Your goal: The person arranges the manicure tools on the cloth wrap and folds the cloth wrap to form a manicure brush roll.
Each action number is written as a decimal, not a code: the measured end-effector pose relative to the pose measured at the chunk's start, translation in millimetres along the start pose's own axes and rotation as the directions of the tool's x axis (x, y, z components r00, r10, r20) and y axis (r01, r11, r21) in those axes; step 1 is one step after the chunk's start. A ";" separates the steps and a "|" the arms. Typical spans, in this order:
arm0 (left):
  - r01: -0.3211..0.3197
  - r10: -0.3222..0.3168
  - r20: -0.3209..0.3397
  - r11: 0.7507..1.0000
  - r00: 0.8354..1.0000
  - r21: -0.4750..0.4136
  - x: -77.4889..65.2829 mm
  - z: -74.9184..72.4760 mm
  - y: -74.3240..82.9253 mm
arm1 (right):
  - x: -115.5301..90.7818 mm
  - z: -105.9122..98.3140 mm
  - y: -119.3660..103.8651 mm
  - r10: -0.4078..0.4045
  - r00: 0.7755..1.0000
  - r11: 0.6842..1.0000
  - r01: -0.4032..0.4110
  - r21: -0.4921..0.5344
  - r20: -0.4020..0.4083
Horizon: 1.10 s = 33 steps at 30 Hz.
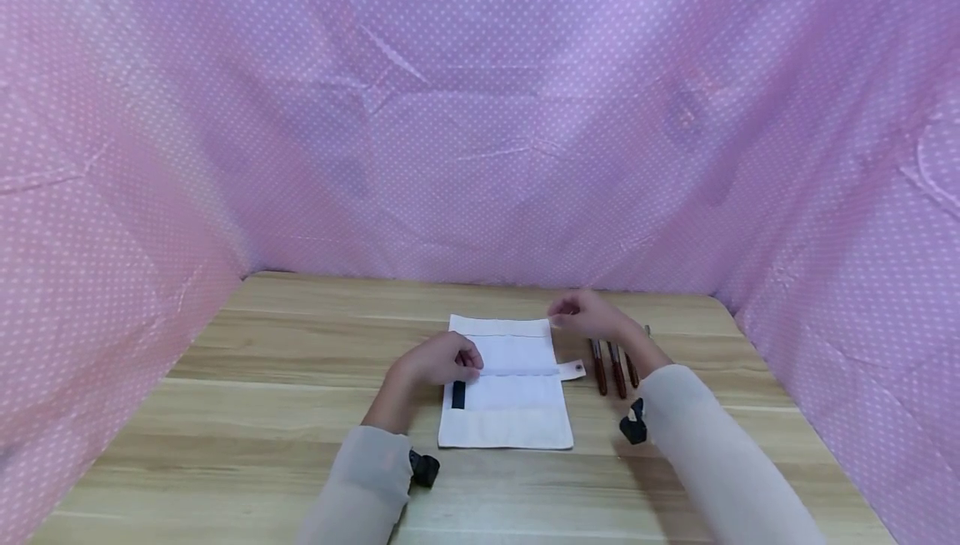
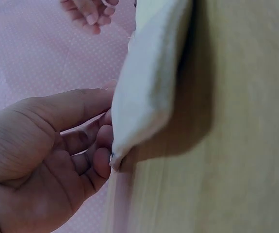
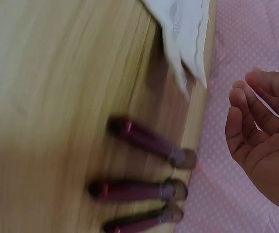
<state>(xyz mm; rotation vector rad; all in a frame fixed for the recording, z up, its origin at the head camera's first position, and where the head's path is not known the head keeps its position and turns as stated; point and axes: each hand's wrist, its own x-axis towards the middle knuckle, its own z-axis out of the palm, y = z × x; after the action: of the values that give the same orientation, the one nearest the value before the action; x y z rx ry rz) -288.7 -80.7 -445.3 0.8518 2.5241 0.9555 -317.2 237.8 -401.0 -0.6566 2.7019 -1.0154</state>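
Note:
A white cloth roll-up pouch [image 1: 517,391] lies unfolded on the wooden table, with pocket seams across it and a short snap tab [image 1: 572,370] on its right edge. Along its left side shows a black strip [image 1: 458,395]. My left hand [image 1: 442,359] pinches the pouch at that side; the left wrist view has thumb and fingers right at the cloth [image 2: 144,87], its edge raised off the wood. Past the upper right corner, my right hand [image 1: 592,316] hovers with loosely bent fingers and holds nothing. Beneath its wrist lie several dark red-handled brushes [image 1: 617,372].
The light wooden table [image 1: 262,412] ends at a pink dotted curtain [image 1: 480,153] on the far side and both flanks. Black wrist cameras [image 1: 424,468] sit at the cuffs of the pale sleeves [image 1: 720,445].

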 end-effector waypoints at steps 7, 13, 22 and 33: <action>0.034 -0.034 -0.005 0.999 0.999 -0.022 0.8 3.4 -0.9 | -24.3 -16.4 24.6 -0.004 0.999 0.998 0.001 -0.062 -0.049; 0.069 -0.070 -0.010 0.997 0.998 -0.045 -1.8 5.6 -2.0 | -41.6 -17.5 40.1 -0.023 0.998 0.993 0.017 -0.113 -0.052; 0.064 -0.065 -0.012 0.997 0.998 -0.049 -1.7 8.2 -1.7 | -44.2 -10.2 45.3 -0.003 0.999 0.987 -0.003 -0.163 -0.036; 0.066 -0.067 -0.018 0.997 0.998 -0.033 3.0 10.1 -0.3 | -39.5 2.5 38.9 0.017 0.999 0.980 -0.024 -0.198 -0.037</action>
<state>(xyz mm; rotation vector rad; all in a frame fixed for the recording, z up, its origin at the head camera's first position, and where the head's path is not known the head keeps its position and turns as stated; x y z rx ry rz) -286.3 -74.1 -453.1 0.7483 2.5288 0.9845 -294.7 280.6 -428.0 -0.6474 2.8597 -0.7660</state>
